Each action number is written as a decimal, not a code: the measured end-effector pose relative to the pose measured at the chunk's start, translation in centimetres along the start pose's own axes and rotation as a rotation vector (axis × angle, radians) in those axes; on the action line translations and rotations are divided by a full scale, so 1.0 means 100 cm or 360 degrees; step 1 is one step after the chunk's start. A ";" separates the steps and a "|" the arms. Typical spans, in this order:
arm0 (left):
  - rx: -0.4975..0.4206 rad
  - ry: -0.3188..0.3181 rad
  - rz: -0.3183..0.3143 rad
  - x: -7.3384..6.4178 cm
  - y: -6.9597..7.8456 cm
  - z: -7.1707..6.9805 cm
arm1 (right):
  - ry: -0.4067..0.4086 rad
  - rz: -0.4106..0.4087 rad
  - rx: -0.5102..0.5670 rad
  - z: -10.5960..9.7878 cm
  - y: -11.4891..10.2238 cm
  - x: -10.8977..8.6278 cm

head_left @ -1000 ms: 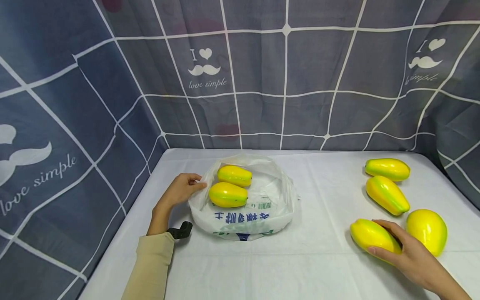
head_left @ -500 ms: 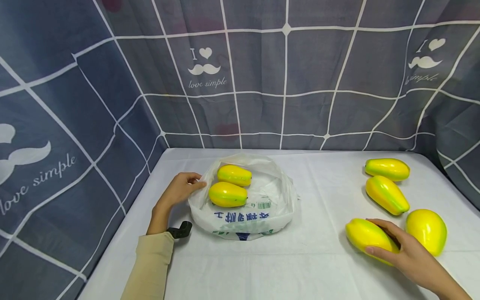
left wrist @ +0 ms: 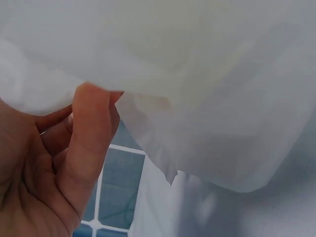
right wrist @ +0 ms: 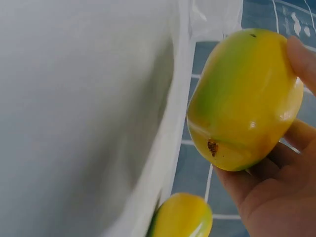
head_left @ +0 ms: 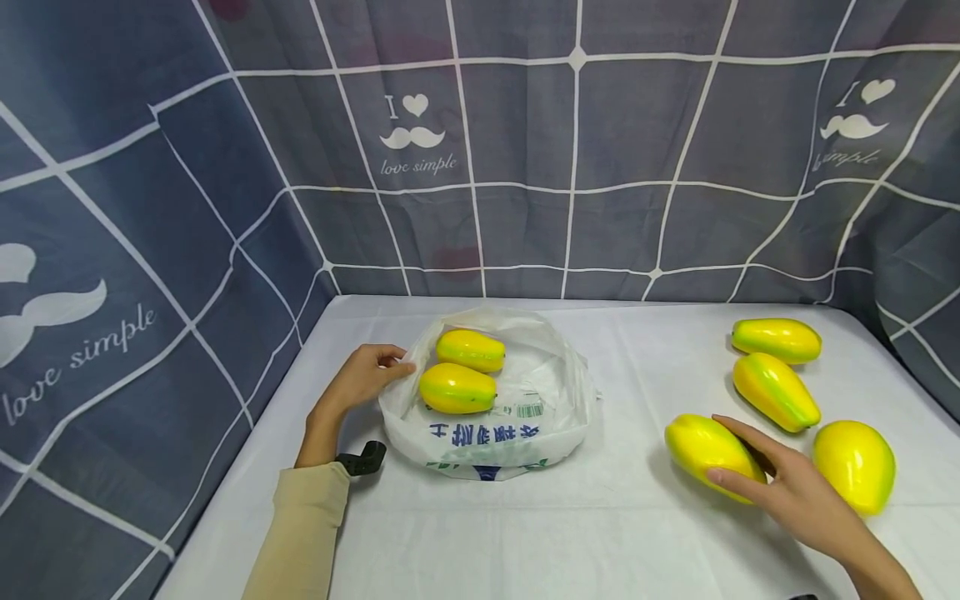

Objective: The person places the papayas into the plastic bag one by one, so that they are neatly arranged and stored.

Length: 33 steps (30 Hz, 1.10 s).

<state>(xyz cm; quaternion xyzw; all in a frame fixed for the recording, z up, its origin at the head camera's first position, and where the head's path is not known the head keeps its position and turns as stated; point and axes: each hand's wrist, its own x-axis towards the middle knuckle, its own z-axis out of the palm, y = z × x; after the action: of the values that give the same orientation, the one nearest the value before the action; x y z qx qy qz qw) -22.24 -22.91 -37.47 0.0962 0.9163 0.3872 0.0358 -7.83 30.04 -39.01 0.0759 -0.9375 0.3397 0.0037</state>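
Note:
My left hand [head_left: 363,379] pinches the left edge of a white plastic bag [head_left: 487,450] between thumb and fingers; the left wrist view shows the thumb against the thin plastic [left wrist: 207,143]. Inside the bag lie two yellow-green papayas, a rear papaya [head_left: 471,350] and a front papaya [head_left: 457,388]. At the right, my right hand [head_left: 795,492] grips another papaya [head_left: 708,454], thumb on the near side and fingers over the far side. In the right wrist view this held papaya [right wrist: 242,103] shows its brown stem end, and a shadow lies below it on the table.
Three more papayas lie at the right: one at the back [head_left: 777,340], a slanted papaya [head_left: 777,392] before it, and a rounder papaya [head_left: 853,467] beside my right hand. A white cloth covers the table [head_left: 570,533]. Grey checked curtains [head_left: 510,225] stand behind and at both sides.
My right hand has moved left and slightly away from me with the papaya, leaving the rounder one behind. The left hand and the bag stay where they were.

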 end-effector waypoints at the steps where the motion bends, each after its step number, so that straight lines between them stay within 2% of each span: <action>1: 0.0001 0.0000 0.0010 0.000 0.000 0.000 | -0.0002 -0.0011 0.0006 0.000 -0.003 0.002; 9: -0.0003 0.0003 0.0014 -0.001 -0.001 -0.001 | 0.0053 -0.0132 0.0127 0.006 -0.039 0.021; 14: 0.0001 0.0008 0.0024 0.000 -0.001 0.000 | 0.0104 -0.0197 0.0262 0.014 -0.061 0.031; 17: -0.0003 0.0010 0.0021 -0.001 0.000 0.000 | 0.0113 -0.0259 0.0278 0.020 -0.070 0.036; 20: -0.0005 0.0013 0.0016 -0.002 0.001 0.000 | 0.0104 -0.0310 0.0270 0.025 -0.074 0.039; 33: -0.0005 0.0011 -0.0007 -0.002 0.004 -0.001 | 0.0078 -0.0350 0.0336 0.040 -0.083 0.046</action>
<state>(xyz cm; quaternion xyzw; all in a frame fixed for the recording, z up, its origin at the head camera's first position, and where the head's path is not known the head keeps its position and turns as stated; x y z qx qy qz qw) -21.97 -22.72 -37.08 0.0930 0.9160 0.3887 0.0337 -11.03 20.56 -36.58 0.1698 -0.8821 0.4358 0.0557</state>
